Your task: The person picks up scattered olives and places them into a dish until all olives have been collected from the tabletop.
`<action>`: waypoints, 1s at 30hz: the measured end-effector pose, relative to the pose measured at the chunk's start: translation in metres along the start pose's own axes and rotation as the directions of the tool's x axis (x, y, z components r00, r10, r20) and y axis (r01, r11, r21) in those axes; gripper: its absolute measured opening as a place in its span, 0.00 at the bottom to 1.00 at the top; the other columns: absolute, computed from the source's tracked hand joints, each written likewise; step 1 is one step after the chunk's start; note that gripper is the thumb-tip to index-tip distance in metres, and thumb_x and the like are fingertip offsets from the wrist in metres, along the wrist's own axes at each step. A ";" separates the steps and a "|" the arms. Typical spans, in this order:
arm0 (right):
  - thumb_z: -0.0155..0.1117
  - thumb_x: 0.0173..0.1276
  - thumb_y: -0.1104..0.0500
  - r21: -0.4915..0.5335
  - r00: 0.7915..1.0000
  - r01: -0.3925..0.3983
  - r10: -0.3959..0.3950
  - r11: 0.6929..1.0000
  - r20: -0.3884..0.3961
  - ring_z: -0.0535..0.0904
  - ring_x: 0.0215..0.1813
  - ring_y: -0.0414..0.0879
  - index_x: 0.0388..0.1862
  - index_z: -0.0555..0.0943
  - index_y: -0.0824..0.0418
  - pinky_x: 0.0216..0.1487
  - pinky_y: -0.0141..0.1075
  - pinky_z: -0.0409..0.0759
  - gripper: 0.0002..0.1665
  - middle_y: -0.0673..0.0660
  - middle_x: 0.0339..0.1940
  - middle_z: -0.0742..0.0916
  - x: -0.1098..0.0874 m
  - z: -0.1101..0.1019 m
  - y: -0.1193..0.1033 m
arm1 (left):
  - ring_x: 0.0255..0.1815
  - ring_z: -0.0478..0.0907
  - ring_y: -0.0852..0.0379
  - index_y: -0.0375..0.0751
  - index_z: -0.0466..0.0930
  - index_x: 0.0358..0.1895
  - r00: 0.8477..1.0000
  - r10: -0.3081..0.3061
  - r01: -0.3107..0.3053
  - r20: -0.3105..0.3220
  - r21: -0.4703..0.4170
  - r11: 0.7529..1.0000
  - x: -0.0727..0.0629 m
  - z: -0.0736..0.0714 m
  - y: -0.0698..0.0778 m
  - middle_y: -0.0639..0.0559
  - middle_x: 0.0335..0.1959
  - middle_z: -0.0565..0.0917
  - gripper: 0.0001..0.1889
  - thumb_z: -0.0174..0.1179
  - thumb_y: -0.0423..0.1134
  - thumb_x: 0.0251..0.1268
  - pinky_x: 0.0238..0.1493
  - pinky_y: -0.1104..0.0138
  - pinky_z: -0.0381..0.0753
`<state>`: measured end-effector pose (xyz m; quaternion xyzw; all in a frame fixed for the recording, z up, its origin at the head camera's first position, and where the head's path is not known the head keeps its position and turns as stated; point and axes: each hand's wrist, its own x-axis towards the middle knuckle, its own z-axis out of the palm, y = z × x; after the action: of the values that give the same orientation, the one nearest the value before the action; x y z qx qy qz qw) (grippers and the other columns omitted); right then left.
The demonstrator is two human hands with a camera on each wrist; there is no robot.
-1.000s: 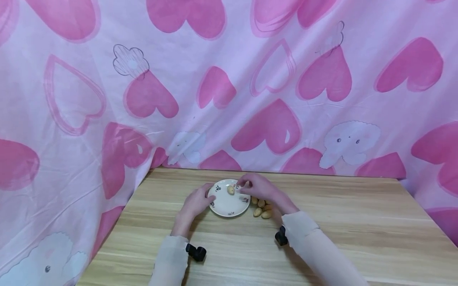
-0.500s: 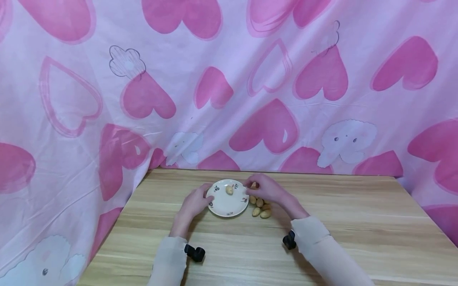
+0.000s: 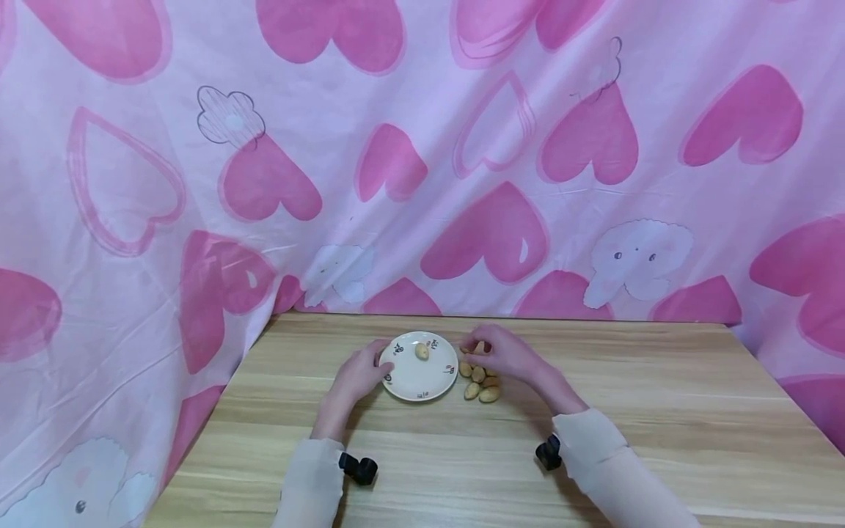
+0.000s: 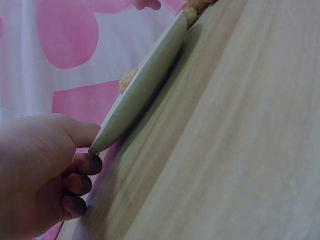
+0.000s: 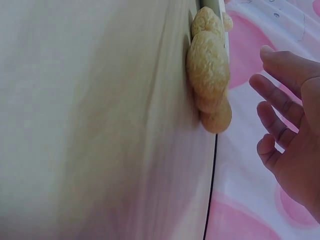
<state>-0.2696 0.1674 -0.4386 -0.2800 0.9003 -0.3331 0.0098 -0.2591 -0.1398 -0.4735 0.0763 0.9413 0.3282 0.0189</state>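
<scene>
A white plate (image 3: 420, 380) with small printed figures sits on the wooden table, one tan oval nut-like piece (image 3: 422, 351) on it. My left hand (image 3: 356, 375) pinches the plate's left rim, thumb on top and fingers curled below, as the left wrist view shows. Right of the plate lies a pile of several tan, wrinkled, nut-like pieces (image 3: 472, 391). Over the far side of that pile hovers my right hand (image 3: 507, 353), hiding some of it. In the right wrist view its fingers (image 5: 277, 100) are loosely bent and spread, holding nothing, apart from the pieces (image 5: 208, 65).
The wooden table (image 3: 660, 425) reaches toward me and far to the right. A pink curtain (image 3: 488, 147) with hearts hangs along its back and left edges. A black wrist camera (image 3: 359, 468) is strapped on each sleeve.
My right hand has drawn back from above the plate to the right, over the pile. The left hand keeps its hold on the rim. The view has shifted slightly.
</scene>
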 end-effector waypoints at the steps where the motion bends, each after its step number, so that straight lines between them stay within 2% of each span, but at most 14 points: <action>1: 0.70 0.65 0.56 0.002 1.000 -0.005 0.005 1.000 -0.001 0.81 0.43 0.46 0.49 0.85 0.59 0.45 0.38 0.79 0.15 0.52 0.42 0.88 -0.002 0.000 0.001 | 0.32 0.74 0.56 0.45 0.71 0.70 1.000 -0.003 0.003 -0.001 -0.001 1.000 0.000 0.000 0.000 0.53 0.30 0.80 0.28 0.62 0.43 0.67 0.40 0.61 0.75; 6: 0.70 0.66 0.57 0.013 0.999 -0.038 0.038 0.999 0.000 0.79 0.39 0.44 0.49 0.86 0.58 0.40 0.34 0.78 0.14 0.50 0.41 0.87 -0.011 -0.002 0.008 | 0.39 0.78 0.54 0.45 0.71 0.70 1.000 -0.003 0.003 0.001 -0.013 1.000 0.000 0.002 0.001 0.50 0.38 0.83 0.28 0.62 0.44 0.67 0.49 0.54 0.78; 14: 0.69 0.65 0.57 -0.013 0.998 -0.060 0.060 0.998 0.003 0.79 0.40 0.43 0.49 0.86 0.57 0.41 0.35 0.79 0.14 0.50 0.42 0.87 -0.019 -0.005 0.013 | 0.36 0.76 0.55 0.48 0.71 0.70 1.000 -0.022 0.021 -0.004 -0.006 1.000 0.000 0.002 0.000 0.52 0.32 0.80 0.29 0.62 0.45 0.67 0.44 0.57 0.76; 21: 0.70 0.65 0.58 -0.025 0.999 -0.040 0.040 0.999 -0.006 0.80 0.45 0.44 0.47 0.86 0.56 0.45 0.37 0.80 0.12 0.50 0.45 0.88 -0.026 -0.009 0.022 | 0.42 0.78 0.54 0.48 0.71 0.70 1.000 -0.008 0.008 -0.012 -0.003 1.000 0.002 0.001 0.000 0.52 0.37 0.83 0.29 0.63 0.46 0.67 0.51 0.53 0.77; 26: 0.69 0.65 0.58 -0.014 1.000 -0.026 0.026 1.000 -0.004 0.81 0.46 0.48 0.46 0.86 0.58 0.47 0.42 0.81 0.11 0.52 0.45 0.88 -0.030 -0.012 0.026 | 0.40 0.78 0.53 0.48 0.71 0.70 1.000 -0.016 0.016 -0.008 -0.011 1.000 0.001 0.000 0.000 0.51 0.35 0.83 0.29 0.63 0.45 0.66 0.50 0.52 0.77; 30: 0.71 0.64 0.57 -0.038 0.999 -0.049 0.049 0.998 -0.004 0.81 0.44 0.45 0.46 0.86 0.57 0.46 0.39 0.80 0.11 0.51 0.44 0.88 -0.033 -0.013 0.030 | 0.38 0.77 0.55 0.48 0.71 0.70 1.000 -0.017 0.017 -0.001 -0.011 1.000 0.000 0.001 0.000 0.52 0.33 0.81 0.29 0.63 0.45 0.67 0.48 0.54 0.77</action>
<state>-0.2589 0.2105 -0.4524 -0.2573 0.9131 -0.3161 0.0113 -0.2588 -0.1391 -0.4738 0.0678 0.9402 0.3331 0.0216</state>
